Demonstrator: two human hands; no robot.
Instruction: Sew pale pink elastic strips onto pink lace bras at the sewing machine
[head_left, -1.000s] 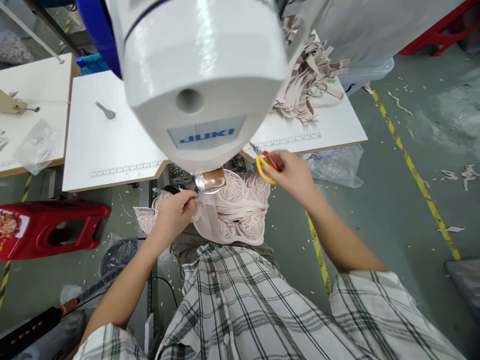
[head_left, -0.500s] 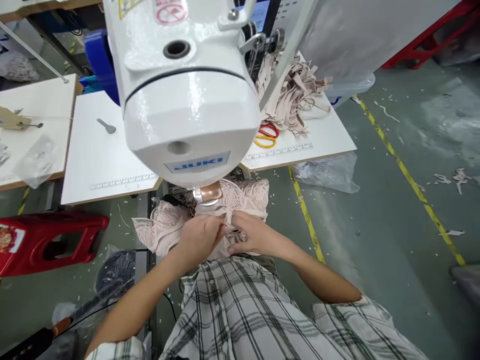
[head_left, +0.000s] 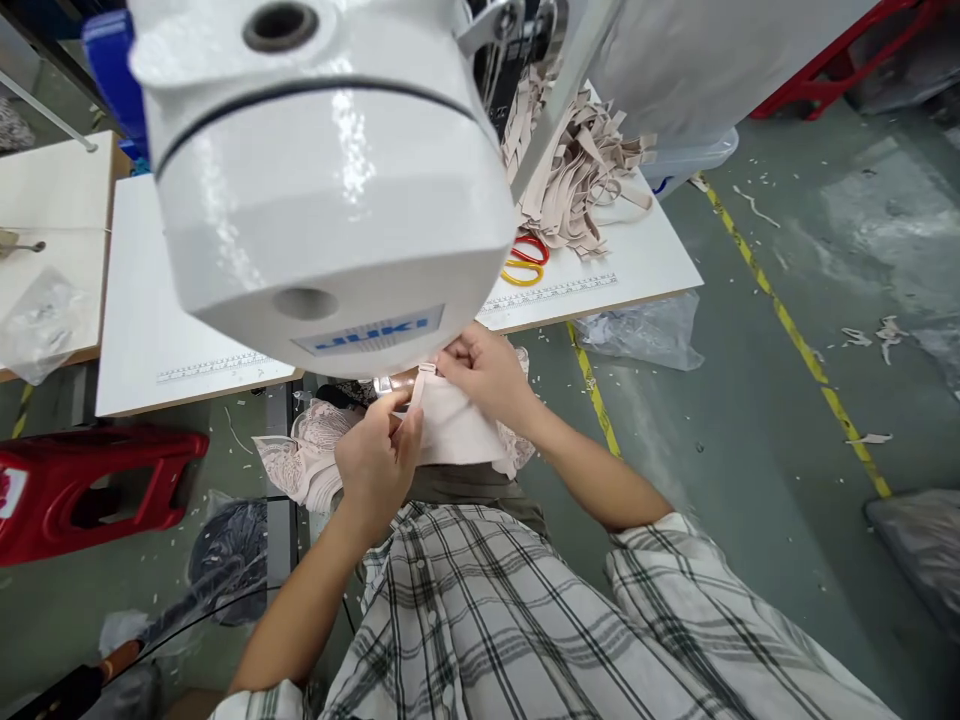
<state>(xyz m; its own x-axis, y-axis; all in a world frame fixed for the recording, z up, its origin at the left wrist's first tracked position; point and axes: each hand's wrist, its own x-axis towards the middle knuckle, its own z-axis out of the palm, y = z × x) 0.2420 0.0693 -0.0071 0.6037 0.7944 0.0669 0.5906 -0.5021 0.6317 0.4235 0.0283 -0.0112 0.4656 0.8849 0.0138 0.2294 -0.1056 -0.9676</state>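
Observation:
A pale pink bra (head_left: 459,432) hangs smooth side up between my hands, just below the sewing machine head (head_left: 337,220). My left hand (head_left: 377,458) is closed, with thumb and fingers pinching a narrow strap (head_left: 418,390) at the bra's left side. Higher up, my right hand (head_left: 491,375) pinches the bra's upper edge beside a small strap slider (head_left: 427,368). The needle area is hidden behind the machine head. To the left of my left hand lie stacked lace bras (head_left: 311,450).
Cut beige straps (head_left: 577,180) are heaped on the right table (head_left: 645,260), near red and yellow scissor handles (head_left: 525,262). A white table board (head_left: 172,320) extends left. A red stool (head_left: 105,485) stands at lower left. Plastic bags (head_left: 645,330) hang beneath the right table.
Both hands have moved apart, the right one up towards the machine head. The bra now spreads flat between them, its smooth side showing. The view has shifted closer to the machine.

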